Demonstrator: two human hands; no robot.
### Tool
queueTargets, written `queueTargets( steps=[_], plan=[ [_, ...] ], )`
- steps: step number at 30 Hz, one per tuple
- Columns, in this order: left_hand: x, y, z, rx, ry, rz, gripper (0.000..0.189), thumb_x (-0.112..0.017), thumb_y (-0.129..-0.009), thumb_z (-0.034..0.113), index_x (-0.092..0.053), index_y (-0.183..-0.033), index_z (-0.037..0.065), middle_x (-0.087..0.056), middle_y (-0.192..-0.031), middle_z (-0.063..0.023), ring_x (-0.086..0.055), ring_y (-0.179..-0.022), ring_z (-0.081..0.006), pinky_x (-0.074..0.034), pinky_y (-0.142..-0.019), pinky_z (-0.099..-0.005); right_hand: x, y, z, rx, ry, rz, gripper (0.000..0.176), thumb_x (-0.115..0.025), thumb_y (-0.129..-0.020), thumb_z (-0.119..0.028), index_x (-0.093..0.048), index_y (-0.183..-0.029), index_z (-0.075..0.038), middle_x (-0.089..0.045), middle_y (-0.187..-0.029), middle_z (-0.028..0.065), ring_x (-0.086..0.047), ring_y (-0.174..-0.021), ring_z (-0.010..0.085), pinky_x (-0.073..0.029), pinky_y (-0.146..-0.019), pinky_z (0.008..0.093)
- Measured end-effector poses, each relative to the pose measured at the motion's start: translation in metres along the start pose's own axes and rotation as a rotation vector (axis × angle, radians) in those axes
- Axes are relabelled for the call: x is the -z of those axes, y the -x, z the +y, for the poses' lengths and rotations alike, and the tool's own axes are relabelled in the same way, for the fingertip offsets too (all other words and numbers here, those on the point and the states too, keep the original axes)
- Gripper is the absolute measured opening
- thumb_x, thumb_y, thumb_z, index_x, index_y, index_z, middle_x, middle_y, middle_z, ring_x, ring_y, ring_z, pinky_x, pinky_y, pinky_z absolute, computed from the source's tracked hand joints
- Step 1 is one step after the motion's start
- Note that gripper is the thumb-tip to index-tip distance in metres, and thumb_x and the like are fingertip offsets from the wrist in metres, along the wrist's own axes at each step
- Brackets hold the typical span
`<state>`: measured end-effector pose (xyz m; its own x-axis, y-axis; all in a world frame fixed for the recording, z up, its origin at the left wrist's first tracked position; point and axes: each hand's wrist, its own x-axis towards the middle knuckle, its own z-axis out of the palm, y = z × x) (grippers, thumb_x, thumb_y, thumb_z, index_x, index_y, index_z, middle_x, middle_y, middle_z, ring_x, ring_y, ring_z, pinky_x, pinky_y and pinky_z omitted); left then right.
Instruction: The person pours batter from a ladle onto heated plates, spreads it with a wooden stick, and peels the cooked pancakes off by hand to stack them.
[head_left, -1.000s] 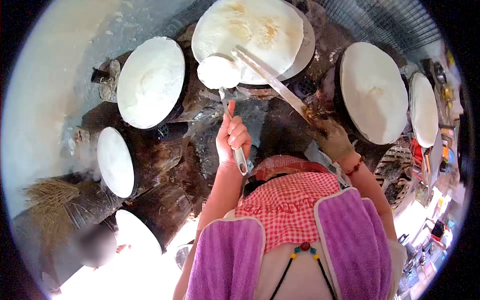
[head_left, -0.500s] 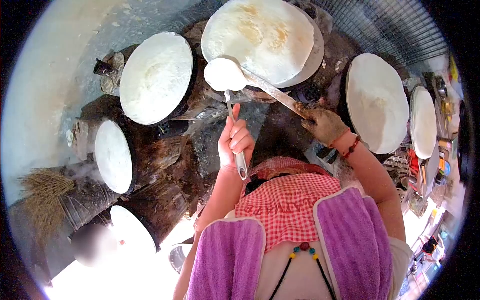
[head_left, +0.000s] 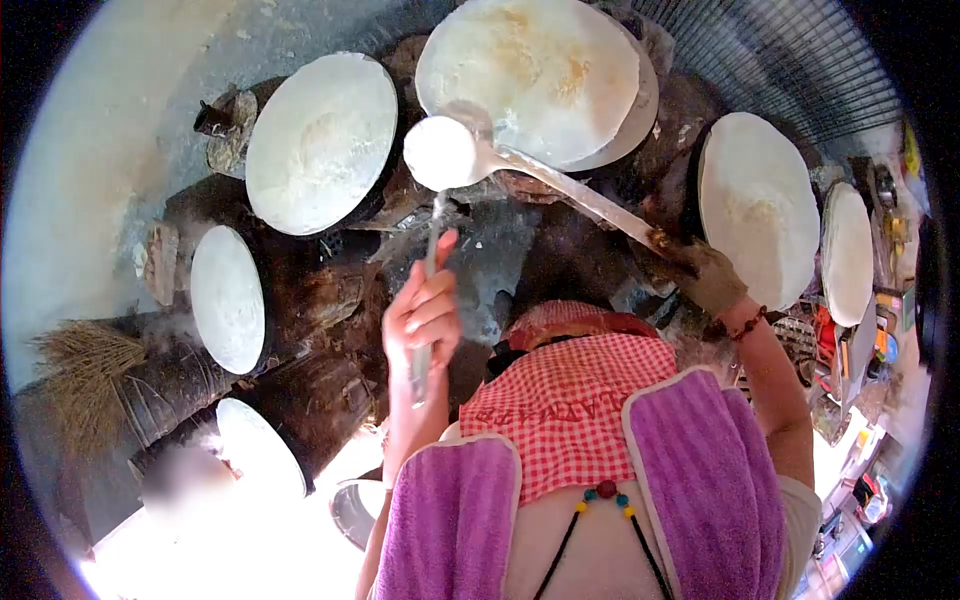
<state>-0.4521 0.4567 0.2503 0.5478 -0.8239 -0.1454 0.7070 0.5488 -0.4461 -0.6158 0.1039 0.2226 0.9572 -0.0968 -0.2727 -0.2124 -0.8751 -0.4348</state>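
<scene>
Ladle [head_left: 440, 155] in the left hand [head_left: 423, 315] is showing its round white head just beyond the fingertips, its handle running back through the grip and showing below it. The left fingers [head_left: 435, 302], slightly blurred, are curling closed around that handle, one of them stretching forward along it. The right hand [head_left: 708, 278], wearing a brown glove, is gripping the end of a long paddle [head_left: 590, 198]; its fingers are bending around the handle, though their separate shapes are hardly showing. From those gloved fingers the paddle is slanting forward and left, its pale end reaching the ladle's head; whether the two are touching, I cannot tell. Ahead of both sets of fingers, a large white sheet with browned patches [head_left: 530, 85] is lying on a griddle [head_left: 647, 112], leaving its right rim bare. Forward and left of the left fingers, a white round [head_left: 320, 145] is sitting on a dark base, with a smaller round [head_left: 228, 298] farther left. Just beyond the gloved fingers, to the right, another disc [head_left: 757, 210] is lying.
</scene>
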Motion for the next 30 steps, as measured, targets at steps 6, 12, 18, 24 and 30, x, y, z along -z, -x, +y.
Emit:
queueTargets(
  steps=[6, 12, 18, 24, 30],
  plan=[
    [-0.056, 0.072, 0.008, -0.107, -0.352, -0.169, 0.059, -0.034, -0.101, 0.014, 0.003, -0.147, 0.005, -0.039, -0.071, -0.0049, -0.038, -0.045, -0.0053, -0.037, -0.035, -0.0195, -0.019, 0.014, 0.002, -0.112, -0.721, 0.097, 0.042, -0.059, -0.089, -0.019, -0.053, -0.128, -0.005, -0.056, -0.129, 0.0125, -0.053, -0.119, 0.0248, -0.040, -0.101, 0.0330],
    [-0.074, 0.088, 0.036, -0.235, -0.321, 0.226, 0.048, -0.028, -0.102, 0.016, -0.013, -0.145, -0.002, -0.036, -0.073, -0.0040, -0.036, -0.047, -0.0076, -0.036, -0.037, -0.0228, -0.036, -0.046, -0.018, -0.072, -0.438, 0.105, 0.040, -0.060, -0.087, -0.027, -0.058, -0.122, -0.008, -0.059, -0.120, 0.0166, -0.055, -0.113, 0.0308, -0.044, -0.096, 0.0369],
    [-0.063, 0.119, 0.043, -0.233, -0.194, 0.163, 0.050, -0.026, -0.102, 0.017, -0.009, -0.145, -0.002, -0.036, -0.074, -0.0041, -0.039, -0.049, -0.0094, -0.039, -0.040, -0.0252, -0.041, -0.080, -0.030, -0.054, -0.075, 0.073, 0.036, -0.059, -0.086, -0.035, -0.063, -0.111, -0.010, -0.062, -0.106, 0.0189, -0.058, -0.100, 0.0371, -0.047, -0.088, 0.0439],
    [-0.074, 0.134, 0.037, -0.248, -0.247, 0.054, 0.052, -0.023, -0.103, 0.018, -0.001, -0.147, 0.001, -0.037, -0.078, -0.0064, -0.040, -0.051, -0.0098, -0.042, -0.043, -0.0254, -0.032, -0.061, -0.037, -0.040, 0.125, 0.141, 0.033, -0.057, -0.088, -0.033, -0.064, -0.109, -0.009, -0.064, -0.105, 0.0163, -0.059, -0.099, 0.0371, -0.047, -0.088, 0.0433],
    [-0.091, 0.130, 0.028, -0.390, -0.583, -0.075, 0.055, -0.031, -0.102, 0.017, -0.004, -0.147, 0.004, -0.037, -0.067, -0.0031, -0.030, -0.039, -0.0056, -0.029, -0.028, -0.0229, -0.029, -0.012, -0.026, 0.000, 0.078, 0.084, 0.038, -0.059, -0.087, -0.033, -0.060, -0.116, -0.008, -0.062, -0.113, 0.0156, -0.058, -0.103, 0.0366, -0.046, -0.093, 0.0407]
  ],
)
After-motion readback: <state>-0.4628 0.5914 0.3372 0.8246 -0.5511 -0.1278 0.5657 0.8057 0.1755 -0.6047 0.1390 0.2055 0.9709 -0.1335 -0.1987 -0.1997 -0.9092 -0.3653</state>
